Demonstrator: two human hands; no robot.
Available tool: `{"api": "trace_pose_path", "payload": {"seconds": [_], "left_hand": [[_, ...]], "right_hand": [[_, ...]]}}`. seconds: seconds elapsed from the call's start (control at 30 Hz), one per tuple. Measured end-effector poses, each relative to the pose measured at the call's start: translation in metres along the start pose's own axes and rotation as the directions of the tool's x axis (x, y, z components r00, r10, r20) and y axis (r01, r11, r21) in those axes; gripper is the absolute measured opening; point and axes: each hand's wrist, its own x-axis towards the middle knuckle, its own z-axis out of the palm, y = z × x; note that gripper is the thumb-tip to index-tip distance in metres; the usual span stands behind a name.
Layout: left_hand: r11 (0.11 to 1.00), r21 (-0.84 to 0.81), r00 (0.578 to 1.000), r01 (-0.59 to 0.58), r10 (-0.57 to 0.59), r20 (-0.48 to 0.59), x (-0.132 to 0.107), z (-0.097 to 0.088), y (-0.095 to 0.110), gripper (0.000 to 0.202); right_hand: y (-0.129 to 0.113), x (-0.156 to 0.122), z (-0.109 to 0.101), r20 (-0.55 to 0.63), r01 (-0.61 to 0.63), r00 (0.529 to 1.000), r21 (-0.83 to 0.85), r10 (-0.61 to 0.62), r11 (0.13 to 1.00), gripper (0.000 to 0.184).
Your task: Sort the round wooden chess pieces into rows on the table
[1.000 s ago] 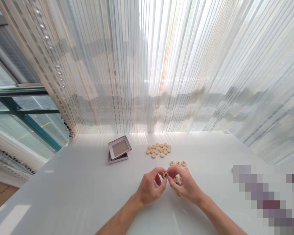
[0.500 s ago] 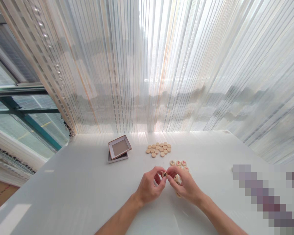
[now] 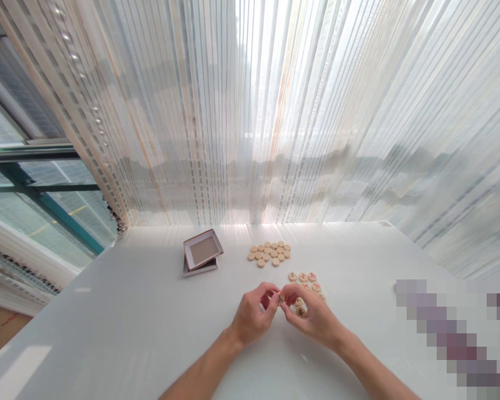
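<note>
Both hands meet at lower centre of the frame, fingertips together. Left hand and right hand pinch 1 round wooden game piece between thumbs and forefingers, held just above the white table. Cannot tell which hand carries most of the grip.

Right hand covers part of a small group of face-up pieces: 3 in a row just above the fingers, a few more beside and under the palm, 1 with dark marking at the fingers' edge.

Further up, centre: cluster of blank-side pieces, packed touching, well apart from the hands.

Left of that cluster: shallow open box, tilted, resting on its other half.

Sheer striped curtain fills the upper frame; window frame at left. Blurred-out patch at lower right, contents unreadable.
</note>
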Motion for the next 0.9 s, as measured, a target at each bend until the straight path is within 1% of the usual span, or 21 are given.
{"api": "trace_pose_path", "payload": {"seconds": [0.17, 0.33, 0.53, 0.9], "left_hand": [[0.999, -0.010, 0.999, -0.032, 0.032, 0.013, -0.0001, -0.0017, 0.0022, 0.018], [0.997, 0.001, 0.997, -0.077, 0.077, 0.016, -0.0002, -0.0024, 0.0034, 0.026], [0.998, 0.015, 0.997, -0.068, 0.068, 0.030, -0.0010, -0.0020, 0.0047, 0.030], [0.997, 0.050, 0.998, -0.063, 0.062, 0.023, -0.0017, -0.0004, 0.0039, 0.030]], "right_hand": [[0.0031, 0.0000, -0.0013, -0.010, -0.003, 1.000, -0.004, 0.003, 1.000, 0.009], [0.0028, 0.0018, -0.0030, 0.002, -0.013, 1.000, -0.005, 0.013, 1.000, 0.011], [0.0024, 0.0012, -0.0039, 0.005, -0.014, 1.000, 0.006, 0.014, 1.000, 0.011], [-0.0038, 0.0033, -0.0084, 0.011, -0.019, 1.000, 0.027, 0.018, 0.999, 0.008]]}}
